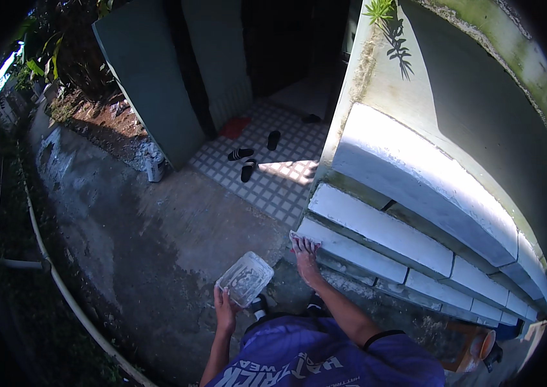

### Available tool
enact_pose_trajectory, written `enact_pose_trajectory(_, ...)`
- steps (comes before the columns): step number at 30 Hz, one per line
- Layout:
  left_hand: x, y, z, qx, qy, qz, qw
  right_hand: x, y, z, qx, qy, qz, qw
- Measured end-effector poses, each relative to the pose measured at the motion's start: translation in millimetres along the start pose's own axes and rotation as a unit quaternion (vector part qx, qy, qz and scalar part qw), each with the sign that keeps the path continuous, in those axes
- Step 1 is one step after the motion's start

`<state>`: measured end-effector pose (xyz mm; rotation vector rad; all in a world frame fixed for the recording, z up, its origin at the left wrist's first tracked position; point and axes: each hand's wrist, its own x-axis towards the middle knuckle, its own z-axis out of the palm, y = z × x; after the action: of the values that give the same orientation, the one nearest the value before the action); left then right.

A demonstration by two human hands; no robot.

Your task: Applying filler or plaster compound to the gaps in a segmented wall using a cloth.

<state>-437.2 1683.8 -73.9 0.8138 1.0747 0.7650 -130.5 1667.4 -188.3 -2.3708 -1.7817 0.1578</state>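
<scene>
My left hand grips the near edge of a shallow, clear plastic container, its inside smeared with white residue. My right hand, whitened at the fingers, presses against the left end of a white-faced block in the stepped wall to my right. Its fingers are bent over a small pale piece with a bit of red at its edge; what that piece is, I cannot make out. Above that course lie further white blocks, with dark gaps between some of them.
A tiled porch floor lies ahead, with several dark sandals and a red cloth-like thing. A whitish can-like container stands by the wall corner. A long pipe runs along the left. An orange-brown object sits at lower right.
</scene>
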Motion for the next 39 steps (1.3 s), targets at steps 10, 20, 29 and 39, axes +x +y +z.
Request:
enact_pose_trajectory(10, 0, -8, 0, -0.001, -0.008, 0.018, 1.000, 7, 23, 20, -0.114, 0.057, 0.088, 0.988)
enact_pose_trajectory(20, -3, 4, 19, -0.011, 0.001, 0.014, 1.000, -5, 62, -6, -0.096, 0.104, 0.107, 0.984)
enact_pose_trajectory(29, 1, -2, 20, 0.003, -0.028, 0.024, 0.999, -68, 13, 2, 0.100, 0.017, 0.062, 0.993)
enact_pose_trajectory(39, -5, -4, 20, 0.031, -0.019, 0.000, 0.999, -38, 69, 6, -0.153, 0.109, 0.106, 0.976)
